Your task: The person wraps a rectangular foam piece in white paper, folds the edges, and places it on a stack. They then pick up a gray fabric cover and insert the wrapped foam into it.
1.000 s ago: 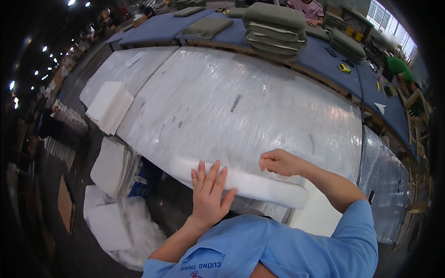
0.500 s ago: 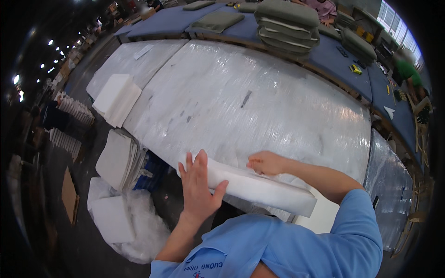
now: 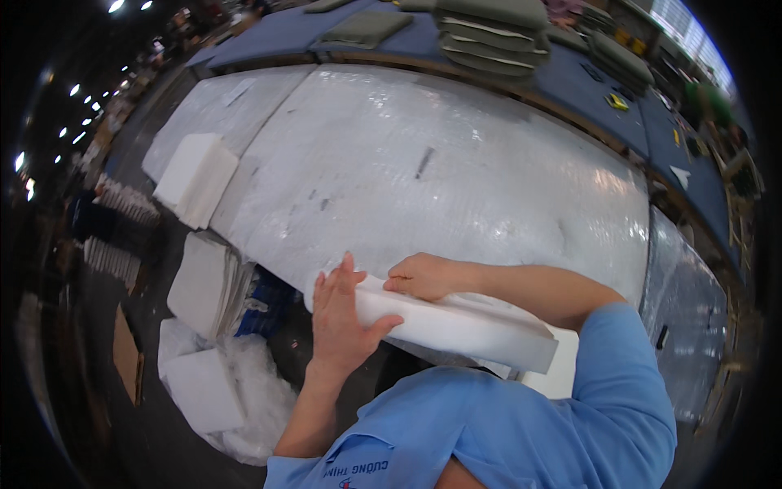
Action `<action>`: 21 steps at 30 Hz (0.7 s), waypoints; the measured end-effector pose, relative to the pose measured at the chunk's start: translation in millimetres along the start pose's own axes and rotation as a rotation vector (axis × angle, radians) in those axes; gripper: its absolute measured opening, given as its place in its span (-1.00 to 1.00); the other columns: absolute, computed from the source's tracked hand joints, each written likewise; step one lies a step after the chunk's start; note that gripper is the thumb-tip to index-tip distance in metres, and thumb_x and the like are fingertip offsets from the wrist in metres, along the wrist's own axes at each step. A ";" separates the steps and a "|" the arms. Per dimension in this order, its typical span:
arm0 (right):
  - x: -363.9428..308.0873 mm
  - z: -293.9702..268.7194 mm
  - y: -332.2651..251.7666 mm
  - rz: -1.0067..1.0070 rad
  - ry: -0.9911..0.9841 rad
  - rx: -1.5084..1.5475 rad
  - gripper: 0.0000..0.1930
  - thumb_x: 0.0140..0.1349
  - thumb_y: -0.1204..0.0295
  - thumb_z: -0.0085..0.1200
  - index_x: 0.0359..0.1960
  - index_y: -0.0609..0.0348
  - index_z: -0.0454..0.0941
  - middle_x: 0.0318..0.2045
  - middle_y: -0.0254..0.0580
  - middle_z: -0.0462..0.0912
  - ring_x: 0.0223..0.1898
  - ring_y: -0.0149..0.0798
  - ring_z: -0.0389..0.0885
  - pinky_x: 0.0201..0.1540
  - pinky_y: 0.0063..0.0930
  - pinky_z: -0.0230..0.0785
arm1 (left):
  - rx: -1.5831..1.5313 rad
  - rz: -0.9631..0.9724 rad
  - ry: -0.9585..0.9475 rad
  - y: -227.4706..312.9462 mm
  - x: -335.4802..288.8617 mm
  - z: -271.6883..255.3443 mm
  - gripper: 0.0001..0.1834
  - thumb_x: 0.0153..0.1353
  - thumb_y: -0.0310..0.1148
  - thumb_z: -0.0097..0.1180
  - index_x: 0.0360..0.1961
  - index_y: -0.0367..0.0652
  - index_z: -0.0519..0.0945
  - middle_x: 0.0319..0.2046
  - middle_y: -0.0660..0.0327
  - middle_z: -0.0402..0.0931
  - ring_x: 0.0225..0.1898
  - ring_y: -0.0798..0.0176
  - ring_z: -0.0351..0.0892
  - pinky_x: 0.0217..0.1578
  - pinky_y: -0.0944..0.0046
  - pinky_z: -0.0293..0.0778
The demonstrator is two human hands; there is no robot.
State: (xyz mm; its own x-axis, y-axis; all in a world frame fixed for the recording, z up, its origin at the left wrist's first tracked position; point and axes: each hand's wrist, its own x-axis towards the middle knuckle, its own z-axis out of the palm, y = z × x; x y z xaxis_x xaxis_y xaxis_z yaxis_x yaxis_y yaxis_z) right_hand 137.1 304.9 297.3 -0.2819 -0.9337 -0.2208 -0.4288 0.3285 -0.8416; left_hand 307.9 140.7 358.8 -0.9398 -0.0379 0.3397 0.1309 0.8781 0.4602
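Observation:
A white foam cushion block [image 3: 468, 326] stands on its long edge in front of me, at the near edge of the plastic-wrapped table [image 3: 489, 187]. Against its left end rests my left hand [image 3: 338, 318], fingers stretched upward and thumb out along the near face. My right hand [image 3: 423, 277] is closed at the far upper edge of the block, close to the left hand. Its fingers are curled, and what they pinch is hidden. Part of another pale slab [image 3: 554, 367] shows under my right arm.
White foam pads form stacks at the left [image 3: 195, 179] and lower left [image 3: 199, 285]. A bag of clear plastic [image 3: 261, 399] with a white pad lies on the floor. Green cushions [image 3: 493, 37] are piled on the blue tables beyond. People work farther off.
My right hand has moved left along the block's far edge, toward my left hand. The left hand stays at the end of the block. The view has shifted slightly.

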 end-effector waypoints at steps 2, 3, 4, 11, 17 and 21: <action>-10.9 9.4 42.3 0.066 0.079 -0.129 -0.62 0.53 0.10 0.04 -0.19 0.20 0.67 -0.37 0.01 0.71 -0.36 -0.05 0.64 -0.23 -0.14 0.47 | 0.076 0.014 -0.027 8.1 5.5 -4.5 0.19 0.12 0.18 0.44 0.56 -0.37 0.18 0.12 -0.11 0.63 0.36 -0.34 0.42 0.49 -0.34 0.06; -17.9 2.6 33.2 0.160 0.052 0.031 -0.63 0.53 0.12 0.06 -0.20 0.20 0.67 -0.38 -0.04 0.71 -0.36 -0.12 0.62 -0.24 -0.19 0.45 | 0.127 0.029 0.004 11.8 1.4 -6.7 0.03 0.20 0.08 0.41 0.52 -0.35 0.29 0.20 -0.11 0.59 0.38 -0.34 0.40 0.49 -0.35 0.04; -28.8 -7.5 25.3 0.255 0.029 0.192 -0.64 0.53 0.13 0.08 -0.21 0.20 0.68 -0.39 -0.10 0.70 -0.35 -0.19 0.61 -0.25 -0.25 0.44 | 0.130 0.072 -0.017 15.4 -0.5 -6.8 -0.03 0.22 0.04 0.40 0.49 -0.35 0.33 0.22 -0.11 0.57 0.40 -0.35 0.37 0.49 -0.36 0.03; -123.7 -56.3 6.9 0.198 0.061 0.383 -0.68 0.51 0.12 0.12 -0.16 0.15 0.65 -0.43 -0.27 0.60 -0.34 -0.38 0.48 -0.24 -0.40 0.36 | 0.069 0.321 -0.208 65.7 1.4 17.0 -0.33 0.33 -0.03 0.26 0.35 -0.22 0.56 0.20 -0.02 0.60 0.31 -0.17 0.48 0.46 -0.27 0.09; -155.8 -15.9 -2.5 0.253 0.117 0.166 -0.71 0.52 0.18 0.09 -0.12 0.17 0.64 -0.37 -0.12 0.65 -0.29 -0.25 0.59 -0.16 -0.24 0.45 | 0.024 0.331 -0.215 66.0 13.9 25.2 -0.38 0.34 0.01 0.23 0.30 -0.16 0.60 0.10 0.07 0.64 0.19 -0.05 0.57 0.37 -0.18 0.23; -159.8 -27.1 7.0 0.478 0.270 0.181 -0.80 0.51 0.32 0.09 -0.08 0.18 0.67 -0.41 -0.20 0.69 -0.36 -0.36 0.64 -0.29 -0.34 0.46 | 0.025 0.335 -0.155 62.2 18.2 28.1 -0.40 0.39 0.01 0.18 0.29 -0.15 0.60 0.06 0.07 0.65 0.15 -0.03 0.59 0.33 -0.14 0.31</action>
State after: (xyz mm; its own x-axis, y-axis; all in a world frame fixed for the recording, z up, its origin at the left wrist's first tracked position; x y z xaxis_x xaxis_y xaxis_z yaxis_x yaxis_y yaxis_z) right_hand 155.8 460.3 340.1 -0.6274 -0.6101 -0.4838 -0.0527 0.6531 -0.7554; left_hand 290.1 208.0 370.6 -0.8829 0.3248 0.3390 0.4337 0.8408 0.3241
